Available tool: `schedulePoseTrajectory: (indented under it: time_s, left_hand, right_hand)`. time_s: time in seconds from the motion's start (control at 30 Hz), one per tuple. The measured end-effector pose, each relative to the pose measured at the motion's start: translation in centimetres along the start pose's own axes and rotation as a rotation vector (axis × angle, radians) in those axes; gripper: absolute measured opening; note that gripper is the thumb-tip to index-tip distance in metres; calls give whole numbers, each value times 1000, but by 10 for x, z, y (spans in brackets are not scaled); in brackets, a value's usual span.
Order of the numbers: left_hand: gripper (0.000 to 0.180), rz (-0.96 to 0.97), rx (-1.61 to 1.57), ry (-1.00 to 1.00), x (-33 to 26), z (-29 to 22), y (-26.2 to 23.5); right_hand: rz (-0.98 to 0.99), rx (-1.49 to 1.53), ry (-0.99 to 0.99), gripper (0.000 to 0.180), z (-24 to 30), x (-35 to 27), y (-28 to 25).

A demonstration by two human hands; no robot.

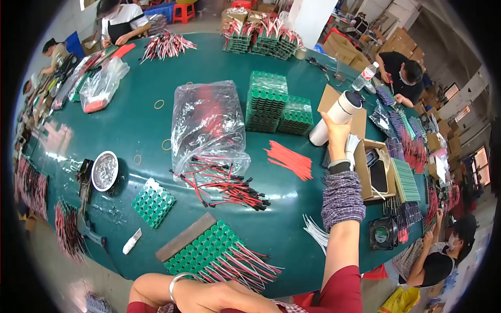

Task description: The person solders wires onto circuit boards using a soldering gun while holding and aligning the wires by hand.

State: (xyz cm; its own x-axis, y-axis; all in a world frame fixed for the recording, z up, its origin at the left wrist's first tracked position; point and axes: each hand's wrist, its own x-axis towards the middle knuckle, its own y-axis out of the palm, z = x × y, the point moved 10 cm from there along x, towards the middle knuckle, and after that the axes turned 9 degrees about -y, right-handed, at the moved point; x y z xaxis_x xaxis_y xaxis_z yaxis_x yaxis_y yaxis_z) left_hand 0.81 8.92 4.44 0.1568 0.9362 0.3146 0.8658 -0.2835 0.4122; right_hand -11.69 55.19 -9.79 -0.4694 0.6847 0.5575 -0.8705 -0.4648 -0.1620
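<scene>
On the right, my right hand is wrapped round a cream-white tumbler with a dark lid. The tumbler tilts to the upper right beside a stack of green circuit boards. Close to my body at the lower edge, my left hand lies below a metal bracelet; its fingers are mostly out of sight. Just beyond it is a panel of round green circuit boards with red and white wires, a brown bar along its upper left side. Near my right forearm lie white wires and red tubing pieces.
A clear plastic bag with red-and-black leads stands mid-table. To the left are a white bowl, a soldering iron, a utility knife and a small board panel. A cardboard box and fan sit right; co-workers surround the table.
</scene>
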Motion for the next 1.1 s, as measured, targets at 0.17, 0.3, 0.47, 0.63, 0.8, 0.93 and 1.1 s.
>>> schedulePoseTrajectory:
  time_s: [0.17, 0.3, 0.47, 0.63, 0.8, 0.93, 1.1]
  left_hand:
    - [24, -119, -251, -367, -9, 43, -6]
    - [19, -163, -153, 573, -22, 13, 2]
    - [20, -312, -277, -246, -29, 39, 12]
    - [22, -304, -489, -31, -24, 22, 27]
    - [16, -293, -471, 9, -17, -1, 47]
    - [17, -154, -471, 22, -32, -11, 60]
    - [18, -134, -99, 200, -44, -43, 63]
  right_hand:
    - [5, 112, -18, 84, 20, 0, 4]
    - [-81, 188, -84, 97, 31, -18, -8]
    - [-169, 92, -9, 95, 54, -54, -39]
    - [-67, 291, -76, 78, 120, -95, -26]
    - [-9, 418, -152, 62, 200, -132, -33]
    - [62, 485, -124, 57, 218, -167, -19]
    - [214, 440, -47, 53, 233, -215, 9]
